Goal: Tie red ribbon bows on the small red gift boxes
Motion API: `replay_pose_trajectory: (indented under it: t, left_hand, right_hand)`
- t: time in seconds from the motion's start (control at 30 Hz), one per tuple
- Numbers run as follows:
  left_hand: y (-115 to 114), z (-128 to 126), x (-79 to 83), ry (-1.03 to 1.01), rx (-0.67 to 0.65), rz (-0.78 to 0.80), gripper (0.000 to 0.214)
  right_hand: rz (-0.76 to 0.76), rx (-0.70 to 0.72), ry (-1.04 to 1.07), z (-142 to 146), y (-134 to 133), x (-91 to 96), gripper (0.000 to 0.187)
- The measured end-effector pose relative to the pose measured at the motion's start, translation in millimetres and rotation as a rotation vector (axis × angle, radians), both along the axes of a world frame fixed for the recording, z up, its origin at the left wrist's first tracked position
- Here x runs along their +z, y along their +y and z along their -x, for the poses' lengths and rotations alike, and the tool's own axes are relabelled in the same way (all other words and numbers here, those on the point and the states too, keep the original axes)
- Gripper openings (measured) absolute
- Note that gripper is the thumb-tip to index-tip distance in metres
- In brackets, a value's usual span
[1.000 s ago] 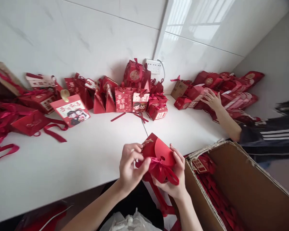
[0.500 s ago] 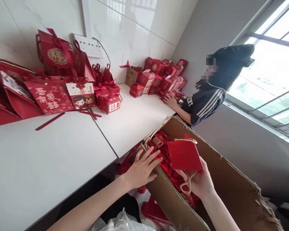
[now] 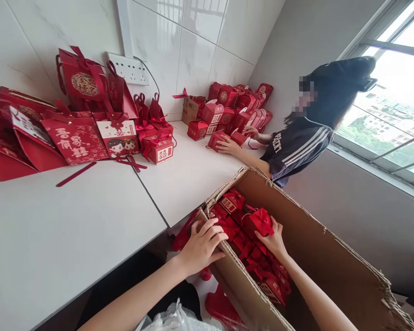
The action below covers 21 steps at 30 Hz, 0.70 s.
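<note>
My right hand (image 3: 274, 239) is closed around a small red gift box (image 3: 257, 220) with a ribbon bow and a cord handle. It holds this box inside a large open cardboard box (image 3: 331, 257), low over several red gift boxes (image 3: 232, 202) packed along the near side. Some of those have bows, and one shows a cream label. At the cardboard box's near left edge, my left hand (image 3: 202, 243) has its fingers bent over the rim. The underside of the held gift box is hidden.
A white table (image 3: 106, 216) stands to the left, with red gift bags (image 3: 72, 138) and a small red box (image 3: 161, 149) along the wall. A co-worker (image 3: 296, 142) handles a red box (image 3: 219, 140) beside a stack of red boxes (image 3: 227, 96). Red ribbon strips (image 3: 76, 174) lie on the table.
My right hand has lowered the gift box into the cardboard box and turned it so the bow shows. My left fingers have curled over the rim. The co-worker has moved a red box nearer.
</note>
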<state>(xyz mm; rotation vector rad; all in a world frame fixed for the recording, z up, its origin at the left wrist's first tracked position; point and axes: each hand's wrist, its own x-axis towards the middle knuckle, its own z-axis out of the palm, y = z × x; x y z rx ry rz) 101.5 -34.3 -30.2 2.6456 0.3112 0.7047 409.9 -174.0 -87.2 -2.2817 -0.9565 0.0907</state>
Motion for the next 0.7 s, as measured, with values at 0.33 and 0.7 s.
replay_pose_trajectory:
  t: [0.33,0.7]
  left_hand:
    - [-4.9,3.0,5.2,0.052,0.023,0.038,0.042]
    - [5.6,-5.7,-24.8,-0.108,0.067,-0.212,0.023]
  right_hand:
    - [0.106,0.077,0.070,-25.7,55.5,-42.7,0.079]
    - [0.143,0.042,0.118,-21.8,64.1,-50.9,0.074]
